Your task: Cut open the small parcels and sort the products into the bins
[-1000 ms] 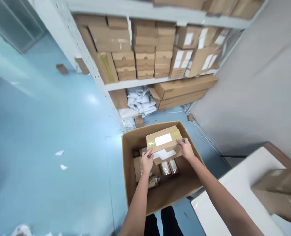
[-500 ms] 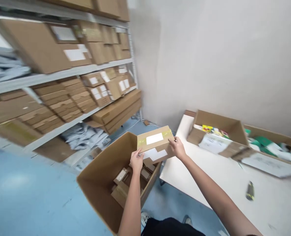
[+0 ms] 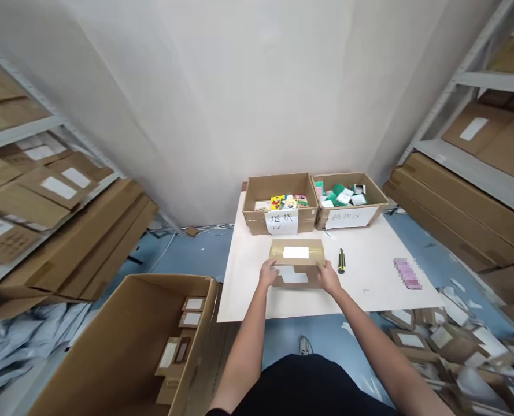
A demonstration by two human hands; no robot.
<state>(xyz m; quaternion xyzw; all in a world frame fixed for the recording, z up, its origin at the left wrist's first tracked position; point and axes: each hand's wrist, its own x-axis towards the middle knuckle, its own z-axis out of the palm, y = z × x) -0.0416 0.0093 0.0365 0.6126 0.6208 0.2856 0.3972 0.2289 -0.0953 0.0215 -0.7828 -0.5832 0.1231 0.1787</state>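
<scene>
A small taped cardboard box (image 3: 297, 269) with white labels on its top and front side is held between both hands over the white table (image 3: 243, 289). My left hand (image 3: 267, 274) grips its left end, fingers closed on the edge. At the opposite end, my right hand (image 3: 328, 277) is closed round the right edge. Just right of the box lies a black and yellow utility knife (image 3: 341, 261). Whether the box touches the tabletop or hovers slightly above it, I cannot tell.
Behind stand two open cartons: the left carton (image 3: 257, 224) holds colourful packs, the right carton (image 3: 326, 222) green and white boxes. A big carton (image 3: 109, 323) with small parcels stands left on the floor. Parcels (image 3: 447, 341) pile at lower right. Shelves flank both sides.
Both hands have carried the box rightward from over the big carton to the table. My view has turned right, bringing the right-hand shelves and the floor pile into sight.
</scene>
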